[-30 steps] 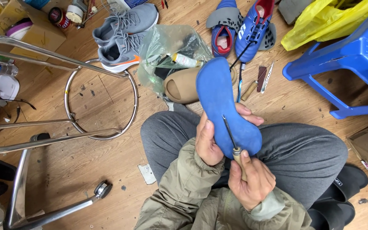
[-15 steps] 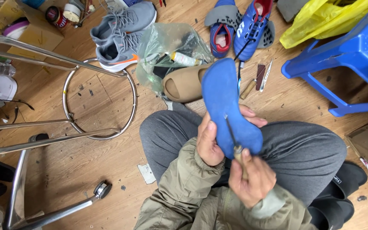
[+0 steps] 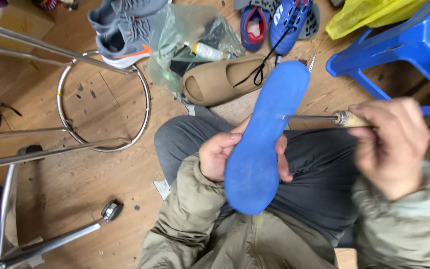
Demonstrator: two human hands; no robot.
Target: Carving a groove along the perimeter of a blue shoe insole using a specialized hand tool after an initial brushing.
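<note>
My left hand point(image 3: 222, 155) grips a blue shoe sole point(image 3: 265, 139) from behind, thumb on its left edge, holding it upright over my lap. My right hand point(image 3: 391, 144) is raised to the right and closed on a wooden-handled awl point(image 3: 347, 119). The awl's thin metal needle point(image 3: 307, 117) points left, its tip at the sole's right edge.
A tan slip-on shoe point(image 3: 222, 79) lies just beyond my knees, beside a clear plastic bag point(image 3: 190, 45) with tubes. Grey sneakers point(image 3: 125, 27), a blue shoe point(image 3: 287, 22) and a blue plastic stool point(image 3: 404, 50) lie further off. A chrome stool frame point(image 3: 75, 129) stands at the left.
My right hand has lifted from below the sole up and to the right, carrying the awl out sideways. The camera has come closer to the sole.
</note>
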